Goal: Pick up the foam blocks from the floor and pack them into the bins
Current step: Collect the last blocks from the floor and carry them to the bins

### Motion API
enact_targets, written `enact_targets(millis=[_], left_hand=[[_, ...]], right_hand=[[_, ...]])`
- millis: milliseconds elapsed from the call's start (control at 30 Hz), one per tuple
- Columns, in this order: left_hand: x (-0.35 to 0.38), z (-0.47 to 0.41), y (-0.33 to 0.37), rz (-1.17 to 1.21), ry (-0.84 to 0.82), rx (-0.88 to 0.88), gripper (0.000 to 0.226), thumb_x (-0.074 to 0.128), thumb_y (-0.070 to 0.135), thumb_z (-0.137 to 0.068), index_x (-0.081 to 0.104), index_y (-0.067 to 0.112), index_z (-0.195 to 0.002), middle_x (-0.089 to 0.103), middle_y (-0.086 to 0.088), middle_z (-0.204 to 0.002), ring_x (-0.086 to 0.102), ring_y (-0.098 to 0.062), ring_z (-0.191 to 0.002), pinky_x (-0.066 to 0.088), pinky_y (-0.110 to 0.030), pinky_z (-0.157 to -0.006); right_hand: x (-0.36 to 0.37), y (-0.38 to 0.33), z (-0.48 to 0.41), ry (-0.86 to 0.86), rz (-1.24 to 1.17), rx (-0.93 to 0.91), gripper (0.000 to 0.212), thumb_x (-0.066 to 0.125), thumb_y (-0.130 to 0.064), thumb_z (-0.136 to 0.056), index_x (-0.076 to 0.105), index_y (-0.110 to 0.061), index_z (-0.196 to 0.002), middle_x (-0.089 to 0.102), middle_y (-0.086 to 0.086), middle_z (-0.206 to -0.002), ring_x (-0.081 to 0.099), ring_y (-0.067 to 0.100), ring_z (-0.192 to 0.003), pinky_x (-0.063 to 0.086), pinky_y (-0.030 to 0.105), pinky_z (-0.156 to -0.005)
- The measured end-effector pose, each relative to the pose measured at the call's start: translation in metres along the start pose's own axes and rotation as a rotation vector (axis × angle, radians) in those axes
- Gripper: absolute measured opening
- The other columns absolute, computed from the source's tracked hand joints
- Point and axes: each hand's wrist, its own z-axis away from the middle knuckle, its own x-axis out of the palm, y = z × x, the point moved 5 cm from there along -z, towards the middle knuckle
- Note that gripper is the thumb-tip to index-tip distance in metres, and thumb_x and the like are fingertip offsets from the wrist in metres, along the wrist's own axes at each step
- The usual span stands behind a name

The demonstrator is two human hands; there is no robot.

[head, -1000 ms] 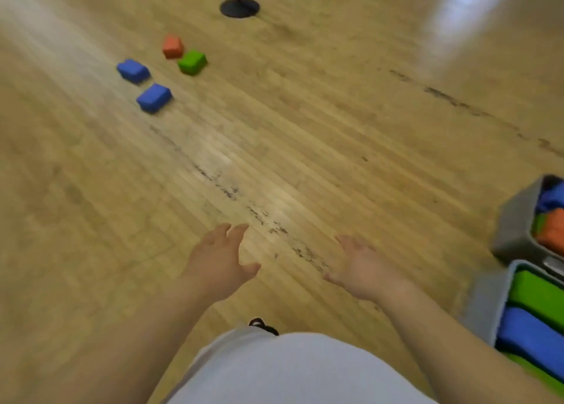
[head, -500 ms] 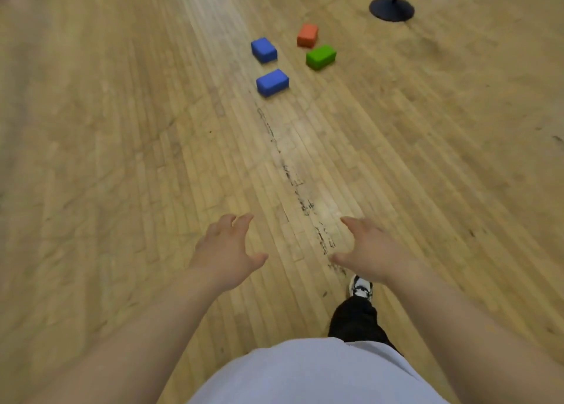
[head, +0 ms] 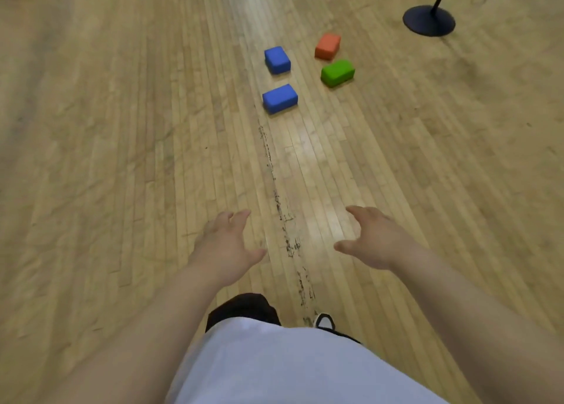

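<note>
1. Foam blocks, four of them, lie in a loose group on the wooden floor (head: 122,159), well ahead of the person: a near blue block (head: 280,98), a far blue block (head: 277,60), an orange block (head: 327,46) and a green block (head: 337,73). None of them touches another.
2. The left hand (head: 224,248) and the right hand (head: 374,240) are both empty. Their fingers are apart and only loosely bent, and they reach forward above the floor, well apart from every block.
3. No bin is in view, so I judge that each block must be carried away from this spot. Trying to take all four in one trip could end with a dropped block.
4. Foam is light and the boards look smooth. A hand that comes from the side could push a block away instead of closing on it; a grip from above, on two opposite faces, seems safer.
5. A black stand base (head: 428,20) is near the orange block. Reaching or stepping past that block could knock the stand.
6. Something thin and yellow lies beyond the base, maybe a cable, but it is too blurred to tell. If it is one, a foot could catch on it.
7. One shoe (head: 324,321) shows below the shirt; a long step while bending low could cost balance.
</note>
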Motion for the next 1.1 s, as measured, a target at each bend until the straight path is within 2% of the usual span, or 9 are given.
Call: enact_targets(millis=[333, 633, 800, 1100], left_hand=[[-0.067, -0.188, 0.017, 0.016, -0.002, -0.013, 0.089, 0.060, 0.065, -0.088, 0.016, 0.036, -0.160, 0.022, 0.000, -0.164, 0.023, -0.026, -0.150, 0.033, -0.050, -0.118], [-0.190, -0.382, 0.023, -0.102, -0.045, 0.062, 0.092, 0.058, 0.068, -0.088, 0.013, 0.035, -0.161, 0.021, 0.000, -0.165, 0.025, -0.027, -0.150, 0.034, -0.050, -0.117], [-0.231, -0.477, 0.062, -0.109, -0.030, 0.077, 0.092, 0.060, 0.067, -0.087, 0.015, 0.035, -0.160, 0.022, -0.002, -0.165, 0.025, -0.028, -0.151, 0.033, -0.050, -0.118], [-0.242, -0.651, 0.174, -0.064, -0.051, 0.017, 0.091, 0.061, 0.065, -0.088, 0.016, 0.033, -0.161, 0.024, -0.001, -0.163, 0.025, -0.027, -0.150, 0.035, -0.047, -0.117]], right_hand=[[-0.084, -0.031, -0.182, 0.008, -0.047, -0.033, 0.091, 0.068, -0.060, -0.085, 0.024, -0.031, -0.159, 0.029, -0.002, -0.163, 0.030, 0.023, -0.149, 0.035, 0.044, -0.117], [-0.190, -0.089, -0.335, 0.029, -0.043, 0.041, 0.092, 0.067, -0.060, -0.085, 0.021, -0.032, -0.160, 0.027, -0.001, -0.164, 0.031, 0.025, -0.148, 0.036, 0.047, -0.117], [-0.244, -0.081, -0.413, 0.026, -0.041, 0.068, 0.092, 0.067, -0.061, -0.085, 0.021, -0.032, -0.160, 0.027, -0.002, -0.164, 0.031, 0.024, -0.148, 0.035, 0.044, -0.117], [-0.376, -0.016, -0.596, 0.031, -0.008, 0.000, 0.091, 0.067, -0.058, -0.085, 0.023, -0.031, -0.159, 0.030, 0.000, -0.162, 0.032, 0.025, -0.146, 0.038, 0.045, -0.113]])
